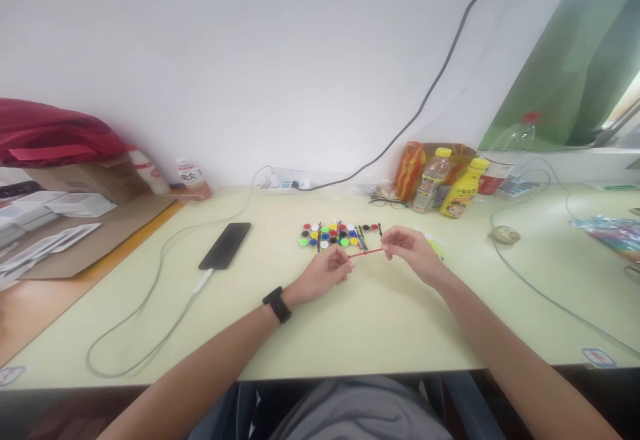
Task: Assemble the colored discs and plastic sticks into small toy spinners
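Note:
A thin red stick [365, 253] stretches between my two hands, a little above the table top. My left hand [327, 272], with a black watch on its wrist, pinches the stick's left end. The other end sits between the thumb and fingers of my right hand [407, 252]. Just beyond my hands lie several small round pieces [325, 233] in red, white, blue, green, yellow and black, set close together in rows. Thin coloured sticks [361, 237] lie across and among them; my fingers hide part of the nearest ones.
A black phone [225, 247] with a white cable lies left of my hands. Toward the wall stand a clear bottle [433, 180], a yellow bottle [464, 188] and folded glasses [387, 201]. A roll of tape [505, 235] is at right. Cardboard [95, 240] covers the left side.

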### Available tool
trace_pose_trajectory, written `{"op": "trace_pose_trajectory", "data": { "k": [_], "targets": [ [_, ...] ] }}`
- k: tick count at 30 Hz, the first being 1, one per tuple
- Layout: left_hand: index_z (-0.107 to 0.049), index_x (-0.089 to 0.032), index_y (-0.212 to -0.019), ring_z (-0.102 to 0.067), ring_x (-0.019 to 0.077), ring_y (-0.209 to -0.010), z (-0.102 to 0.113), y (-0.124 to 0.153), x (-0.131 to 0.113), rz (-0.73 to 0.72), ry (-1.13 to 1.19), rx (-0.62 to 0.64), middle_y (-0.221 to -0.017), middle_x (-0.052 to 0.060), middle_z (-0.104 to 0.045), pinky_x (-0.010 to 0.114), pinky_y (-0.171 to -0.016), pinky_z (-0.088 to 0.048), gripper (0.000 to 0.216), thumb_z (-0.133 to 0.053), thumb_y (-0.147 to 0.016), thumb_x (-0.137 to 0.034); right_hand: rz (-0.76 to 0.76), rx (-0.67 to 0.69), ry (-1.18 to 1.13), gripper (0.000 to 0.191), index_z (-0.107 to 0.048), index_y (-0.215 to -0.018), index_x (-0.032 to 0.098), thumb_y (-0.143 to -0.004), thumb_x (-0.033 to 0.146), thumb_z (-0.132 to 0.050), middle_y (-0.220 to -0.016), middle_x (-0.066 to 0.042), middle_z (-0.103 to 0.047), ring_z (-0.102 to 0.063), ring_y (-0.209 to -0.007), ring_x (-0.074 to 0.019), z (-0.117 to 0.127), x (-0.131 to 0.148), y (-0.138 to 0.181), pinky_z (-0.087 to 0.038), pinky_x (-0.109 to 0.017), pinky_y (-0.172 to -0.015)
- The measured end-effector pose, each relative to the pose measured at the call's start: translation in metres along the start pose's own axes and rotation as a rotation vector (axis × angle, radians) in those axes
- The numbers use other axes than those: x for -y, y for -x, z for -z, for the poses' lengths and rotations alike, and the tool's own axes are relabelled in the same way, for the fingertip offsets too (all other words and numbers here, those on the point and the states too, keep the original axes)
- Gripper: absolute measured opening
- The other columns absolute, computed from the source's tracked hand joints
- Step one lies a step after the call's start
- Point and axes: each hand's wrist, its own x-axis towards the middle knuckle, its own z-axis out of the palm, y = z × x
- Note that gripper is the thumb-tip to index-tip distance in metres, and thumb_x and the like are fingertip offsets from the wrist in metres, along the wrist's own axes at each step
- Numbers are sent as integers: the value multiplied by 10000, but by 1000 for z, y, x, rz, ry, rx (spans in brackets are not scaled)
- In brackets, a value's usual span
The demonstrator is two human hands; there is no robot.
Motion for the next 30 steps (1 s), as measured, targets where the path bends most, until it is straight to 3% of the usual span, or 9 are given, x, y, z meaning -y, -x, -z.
{"op": "trace_pose_trajectory", "data": {
  "k": [4,9,13,17,20,22,25,27,30],
  "targets": [
    [-555,-193,-1033,-614,120,-676,0,-1,0,5,20,-33,-867,21,-649,259,-622,-494,441,-713,-883,-576,-26,-13,-53,241,-695,-865,201,-777,377,-835,-769,-3,-632,-581,-651,-143,2,0,-1,-509,-325,-647],
    [-669,-146,-871,-586,126,-705,1,0,-5,-64,-81,65,-841,52,-664,268,-678,-484,387,-682,-921,-529,-78,-11,-173,241,-706,-888,208,-772,348,-864,-782,5,-643,-612,-693,-142,4,-3,-2,-517,-320,-700],
    [-745,-141,-873,-583,152,-754,3,2,-6,-85,-159,109,-833,62,-698,274,-697,-445,350,-689,-925,-482,-105,26,-292,235,-727,-936,239,-788,354,-868,-967,-23,-718,-691,-903,-176,3,-1,0,-540,-363,-904],
    [-766,-136,-853,-536,146,-711,4,2,-3,-94,-201,126,-785,49,-676,274,-654,-396,369,-675,-931,-485,-137,249,-199,264,-787,-1022,251,-828,426,-829,-1251,-95,-727,-634,-1248,-281,-2,5,4,-461,-468,-1106],
    [-770,-127,-837,-505,140,-687,4,2,-2,-109,-224,138,-760,45,-647,273,-625,-370,393,-672,-927,-497,-148,447,-39,366,-787,-1178,270,-864,459,-789,-1517,-103,-572,-464,-1456,-321,-9,8,8,-409,-484,-1163],
    [-771,-124,-830,-493,139,-675,5,2,-2,-110,-235,135,-738,41,-630,272,-614,-360,416,-662,-929,-513,-128,564,-18,477,-712,-1328,308,-879,455,-778,-1619,-74,-454,-385,-1513,-312,-14,9,9,-373,-480,-1194],
    [-761,-129,-815,-472,133,-653,5,3,-4,-112,-235,118,-692,26,-593,269,-603,-350,446,-636,-940,-538,-101,697,-46,640,-545,-1499,340,-902,425,-761,-1618,-67,-455,-423,-1493,-287,-19,10,11,-348,-491,-1213],
    [-757,-135,-810,-470,130,-642,4,3,-5,-118,-228,115,-684,21,-593,267,-598,-349,445,-633,-941,-542,-89,706,-51,652,-526,-1513,338,-907,408,-757,-1594,-66,-488,-462,-1467,-285,-20,11,12,-358,-507,-1207],
    [-782,-149,-900,-545,146,-686,3,3,-6,-121,-219,122,-781,44,-679,271,-633,-405,391,-678,-918,-526,-86,565,-25,567,-627,-1432,318,-892,422,-765,-1511,-80,-584,-539,-1399,-297,-21,8,11,-457,-486,-1132]
  ]
}}
